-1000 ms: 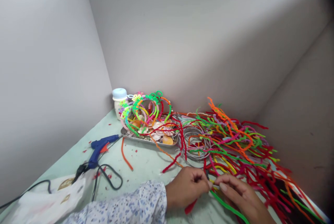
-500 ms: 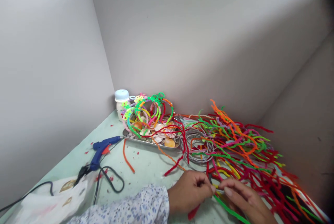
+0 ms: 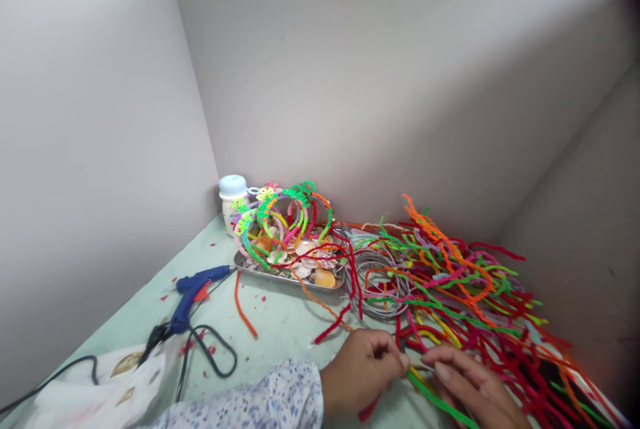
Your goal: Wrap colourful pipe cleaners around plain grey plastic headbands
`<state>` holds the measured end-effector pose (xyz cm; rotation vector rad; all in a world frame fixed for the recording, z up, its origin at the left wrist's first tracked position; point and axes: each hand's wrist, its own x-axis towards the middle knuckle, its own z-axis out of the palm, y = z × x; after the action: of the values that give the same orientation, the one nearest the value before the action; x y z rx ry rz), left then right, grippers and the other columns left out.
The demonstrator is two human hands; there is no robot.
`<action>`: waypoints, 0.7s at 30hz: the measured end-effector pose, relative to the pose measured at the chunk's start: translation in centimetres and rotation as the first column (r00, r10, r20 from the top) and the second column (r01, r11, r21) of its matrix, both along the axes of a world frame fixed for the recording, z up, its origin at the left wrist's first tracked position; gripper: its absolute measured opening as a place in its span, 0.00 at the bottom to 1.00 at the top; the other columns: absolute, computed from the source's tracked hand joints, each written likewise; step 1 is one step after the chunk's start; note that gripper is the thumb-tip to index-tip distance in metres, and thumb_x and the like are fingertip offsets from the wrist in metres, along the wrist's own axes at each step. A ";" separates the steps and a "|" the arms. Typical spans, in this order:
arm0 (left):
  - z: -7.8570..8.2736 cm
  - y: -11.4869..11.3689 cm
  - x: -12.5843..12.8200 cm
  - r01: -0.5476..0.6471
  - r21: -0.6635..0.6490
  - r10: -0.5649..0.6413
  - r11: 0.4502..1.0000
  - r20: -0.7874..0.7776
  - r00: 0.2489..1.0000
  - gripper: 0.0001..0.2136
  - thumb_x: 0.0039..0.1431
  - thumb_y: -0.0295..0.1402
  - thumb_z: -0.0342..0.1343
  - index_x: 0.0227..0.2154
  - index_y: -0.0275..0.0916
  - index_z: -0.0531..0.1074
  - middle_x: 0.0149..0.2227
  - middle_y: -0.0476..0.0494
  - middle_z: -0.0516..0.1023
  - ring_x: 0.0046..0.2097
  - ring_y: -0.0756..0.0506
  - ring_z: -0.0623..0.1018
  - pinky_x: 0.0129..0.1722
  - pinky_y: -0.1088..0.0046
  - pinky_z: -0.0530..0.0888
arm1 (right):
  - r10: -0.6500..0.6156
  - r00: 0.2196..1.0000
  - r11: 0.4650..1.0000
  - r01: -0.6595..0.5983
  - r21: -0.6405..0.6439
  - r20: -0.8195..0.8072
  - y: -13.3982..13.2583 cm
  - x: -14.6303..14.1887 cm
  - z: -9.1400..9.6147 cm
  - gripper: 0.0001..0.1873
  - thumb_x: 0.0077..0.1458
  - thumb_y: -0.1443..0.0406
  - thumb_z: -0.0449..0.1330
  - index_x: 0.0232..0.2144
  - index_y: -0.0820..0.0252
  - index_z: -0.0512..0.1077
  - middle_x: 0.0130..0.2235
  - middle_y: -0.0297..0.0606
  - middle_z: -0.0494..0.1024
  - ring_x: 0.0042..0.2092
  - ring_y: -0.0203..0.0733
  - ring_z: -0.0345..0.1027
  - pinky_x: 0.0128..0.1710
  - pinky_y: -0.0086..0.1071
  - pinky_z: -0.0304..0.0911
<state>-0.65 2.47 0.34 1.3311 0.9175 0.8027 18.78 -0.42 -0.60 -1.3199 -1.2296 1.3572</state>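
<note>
Our left hand (image 3: pixel 369 370) pinches the long fuzzy green pipe cleaner (image 3: pixel 440 403), best steadied near its tip; our right hand (image 3: pixel 481 389): hold unclear.

White, blue-speckled left sleeve (image 3: pixel 280 396)

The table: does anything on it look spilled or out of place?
Small red scraps are scattered around the blue glue gun, like litter, and one orange strip lies apart from the tangled pile at right.
</note>
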 end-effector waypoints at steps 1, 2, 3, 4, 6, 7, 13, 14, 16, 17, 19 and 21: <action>0.1 0.1 0.0 -0.011 -0.008 0.011 1.000 0.010 1.000 0.08 0.50 0.35 0.54 0.21 0.36 0.67 0.18 0.54 0.63 0.22 0.53 0.61 0.23 0.76 0.58 | -0.013 1.000 1.000 0.013 -0.011 -0.006 -0.1 -0.1 0.2 0.19 0.46 0.48 0.64 0.33 0.57 0.76 0.20 0.30 0.64 0.23 0.34 0.56 0.21 0.25 0.54; 0.1 0.2 0.0 -0.020 -0.014 0.020 1.000 0.025 0.999 0.08 0.50 0.35 0.54 0.21 0.36 0.67 0.17 0.54 0.63 0.21 0.53 0.61 0.23 0.76 0.58 | -0.035 0.999 0.999 0.035 -0.027 -0.009 -0.1 -0.3 0.4 0.20 0.46 0.48 0.64 0.33 0.56 0.76 0.19 0.29 0.63 0.22 0.34 0.55 0.20 0.25 0.52; 0.1 0.3 -0.1 -0.032 -0.021 0.033 0.999 0.042 0.999 0.09 0.50 0.36 0.54 0.21 0.36 0.67 0.17 0.54 0.63 0.21 0.53 0.61 0.23 0.76 0.58 | -0.051 0.999 0.998 0.050 -0.043 -0.015 -0.2 -0.4 0.6 0.20 0.45 0.48 0.64 0.34 0.56 0.76 0.19 0.29 0.64 0.21 0.34 0.56 0.19 0.25 0.52; 0.0 0.4 -0.1 -0.043 -0.027 0.045 0.999 0.058 0.997 0.09 0.50 0.36 0.55 0.21 0.36 0.66 0.17 0.54 0.63 0.21 0.53 0.61 0.23 0.76 0.57 | -0.065 0.998 0.996 0.064 -0.054 -0.018 -0.2 -0.6 0.7 0.20 0.44 0.49 0.65 0.35 0.56 0.76 0.20 0.30 0.66 0.21 0.35 0.57 0.18 0.25 0.52; -0.2 0.5 -0.1 -0.061 -0.050 0.065 0.997 0.085 0.994 0.10 0.51 0.37 0.55 0.21 0.36 0.65 0.17 0.55 0.63 0.21 0.53 0.60 0.22 0.76 0.56 | -0.097 0.995 0.994 0.095 -0.059 -0.036 -0.2 -0.9 0.9 0.21 0.43 0.49 0.65 0.35 0.55 0.76 0.21 0.32 0.68 0.21 0.37 0.60 0.18 0.27 0.54; -0.3 0.6 0.0 -0.066 -0.060 0.071 0.996 0.092 0.993 0.11 0.51 0.37 0.55 0.21 0.36 0.65 0.17 0.55 0.63 0.21 0.53 0.59 0.22 0.76 0.55 | -0.109 0.993 0.993 0.106 -0.056 -0.046 -0.2 -1.0 1.0 0.21 0.43 0.49 0.64 0.36 0.55 0.76 0.21 0.33 0.69 0.21 0.38 0.61 0.19 0.28 0.55; 0.2 0.4 0.0 -0.062 -0.080 0.071 0.995 0.111 0.991 0.12 0.51 0.39 0.56 0.21 0.36 0.65 0.17 0.54 0.63 0.21 0.54 0.59 0.23 0.76 0.55 | -0.089 0.993 0.995 0.086 -0.045 -0.073 -0.3 -1.0 1.2 0.21 0.45 0.49 0.64 0.37 0.57 0.75 0.21 0.31 0.68 0.21 0.35 0.60 0.19 0.27 0.55; 0.2 0.4 0.0 -0.057 -0.082 0.066 0.995 0.113 0.991 0.13 0.51 0.40 0.56 0.21 0.36 0.65 0.17 0.55 0.63 0.21 0.54 0.59 0.23 0.76 0.55 | -0.079 0.994 0.996 0.076 -0.044 -0.074 -0.3 -0.9 1.2 0.21 0.46 0.50 0.64 0.37 0.57 0.75 0.21 0.30 0.67 0.20 0.34 0.59 0.19 0.26 0.54; 0.3 0.4 -0.1 -0.045 -0.086 0.054 0.995 0.109 0.993 0.14 0.51 0.41 0.57 0.21 0.36 0.65 0.17 0.55 0.63 0.21 0.54 0.59 0.23 0.76 0.55 | -0.065 0.995 0.997 0.063 -0.037 -0.080 -0.3 -0.7 0.9 0.20 0.48 0.51 0.64 0.39 0.57 0.74 0.21 0.29 0.67 0.20 0.32 0.57 0.19 0.25 0.52; 0.2 0.4 -0.2 -0.043 -0.089 0.052 0.995 0.107 0.993 0.14 0.51 0.42 0.57 0.21 0.36 0.65 0.17 0.55 0.62 0.21 0.54 0.59 0.23 0.76 0.55 | -0.061 0.994 0.998 0.059 -0.032 -0.090 -0.2 -0.5 0.7 0.19 0.49 0.52 0.64 0.39 0.57 0.74 0.22 0.30 0.68 0.21 0.32 0.57 0.19 0.25 0.52; 0.1 0.4 -0.2 -0.036 -0.090 0.046 0.995 0.110 0.993 0.14 0.52 0.42 0.57 0.22 0.36 0.66 0.18 0.54 0.63 0.21 0.54 0.59 0.23 0.76 0.54 | -0.040 0.990 0.999 0.038 -0.015 -0.132 -0.1 -0.2 0.2 0.19 0.50 0.53 0.63 0.40 0.58 0.73 0.24 0.31 0.70 0.21 0.32 0.57 0.19 0.24 0.51; 0.0 0.5 -0.2 -0.046 -0.106 0.060 0.993 0.142 0.988 0.15 0.53 0.43 0.57 0.22 0.36 0.66 0.18 0.54 0.63 0.21 0.54 0.58 0.23 0.76 0.54 | -0.026 0.983 1.000 0.025 -0.007 -0.183 0.1 0.0 -0.2 0.17 0.52 0.55 0.62 0.42 0.58 0.72 0.26 0.32 0.70 0.22 0.32 0.57 0.21 0.25 0.53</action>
<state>-0.89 2.95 0.33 1.1480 0.8699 0.8707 18.78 -0.32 -0.84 -1.1810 -1.0816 1.4305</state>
